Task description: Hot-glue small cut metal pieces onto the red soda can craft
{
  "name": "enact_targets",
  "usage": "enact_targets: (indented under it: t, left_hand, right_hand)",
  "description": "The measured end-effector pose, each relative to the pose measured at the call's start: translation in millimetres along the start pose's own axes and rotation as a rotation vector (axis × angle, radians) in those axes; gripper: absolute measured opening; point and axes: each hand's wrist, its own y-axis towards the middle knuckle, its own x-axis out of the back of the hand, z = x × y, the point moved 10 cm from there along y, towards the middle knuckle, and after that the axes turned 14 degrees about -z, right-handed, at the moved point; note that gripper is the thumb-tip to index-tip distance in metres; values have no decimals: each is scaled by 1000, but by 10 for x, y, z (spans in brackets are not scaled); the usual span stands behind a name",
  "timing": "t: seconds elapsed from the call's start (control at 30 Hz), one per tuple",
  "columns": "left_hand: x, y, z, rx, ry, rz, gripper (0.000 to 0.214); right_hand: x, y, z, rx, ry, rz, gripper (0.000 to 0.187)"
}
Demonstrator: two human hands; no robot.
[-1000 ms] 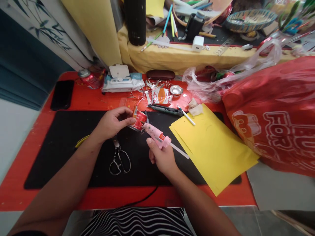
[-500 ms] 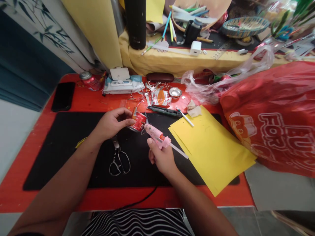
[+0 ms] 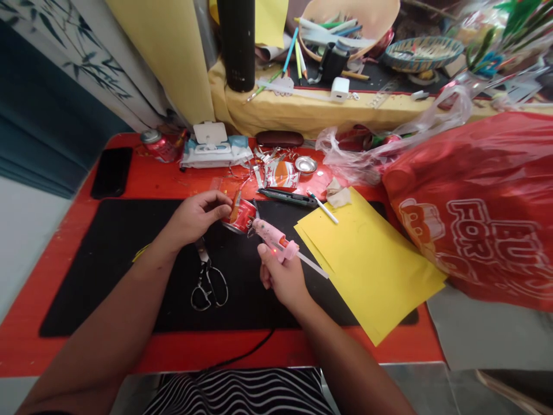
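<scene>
My left hand (image 3: 201, 213) is closed at the left side of a short red can (image 3: 246, 215), thumb and fingers gripping near its edge. A narrow orange-brown strip (image 3: 235, 207) stands against the can beside my fingertips. Held in my right hand (image 3: 283, 279) is a pink hot glue gun (image 3: 270, 233), its nozzle up against the right side of the can. A small red light glows on the gun, and a pale glue stick (image 3: 314, 267) juts from its back. Below my left hand, scissors (image 3: 209, 285) lie on the black mat (image 3: 129, 288).
Behind the can lie a utility knife (image 3: 287, 197), metal scraps and a small silver dish (image 3: 306, 165). Yellow sheets (image 3: 371, 265) and a white pen (image 3: 323, 207) are on the right, beside a large red bag (image 3: 475, 213). A phone (image 3: 111, 173) and wipes pack (image 3: 216, 151) sit at the back left.
The left fingers have shifted slightly back to the left on the can, baring more of the strip. A red light now shows on the glue gun. The view has tilted slightly.
</scene>
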Motion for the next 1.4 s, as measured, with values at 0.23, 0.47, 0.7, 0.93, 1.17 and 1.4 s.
enact_targets:
  t: [0.23, 0.47, 0.7, 0.93, 1.17, 1.4]
  left_hand:
    - [4, 14, -38, -44, 19, -14, 52]
    - [55, 85, 63, -32, 46, -73, 51]
    - [-77, 123, -67, -216, 88, 103, 58]
    - [-141, 152, 83, -101, 96, 160, 64]
    - [10, 124, 44, -84, 138, 75, 60]
    - [158, 65, 118, -40, 145, 37, 70]
  right_hand:
    - [17, 6, -32, 6, -6, -6, 76]
    - [32, 16, -51, -2, -28, -15, 69]
    - [43, 11, -41, 10, 10, -28, 74]
    - [72, 28, -62, 18, 32, -65, 59]
    - [44, 22, -15, 35, 77, -37, 69]
    - [55, 31, -83, 39, 107, -24, 61]
